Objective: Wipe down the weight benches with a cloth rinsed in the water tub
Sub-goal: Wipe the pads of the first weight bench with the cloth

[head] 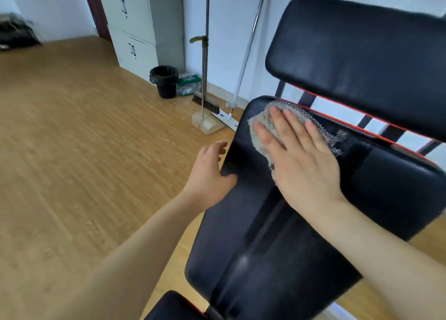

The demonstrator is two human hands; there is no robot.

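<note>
A black padded weight bench with red trim fills the right half of the head view; its seat pad [277, 247] runs from bottom centre up to the right, and a second black pad [362, 54] rises above it. A grey patterned cloth [263, 124] lies on the far end of the seat pad. My right hand [301, 160] lies flat on the cloth, fingers spread, pressing it to the pad. My left hand [210, 175] grips the left edge of the seat pad, thumb on top. No water tub is in view.
Wooden floor [84, 151] spreads to the left. By the far wall stand a black waste bin [165, 81], a broom with dustpan [206, 117], a flat mop [231, 117], a plastic packet [189, 83] and a grey filing cabinet [135, 28].
</note>
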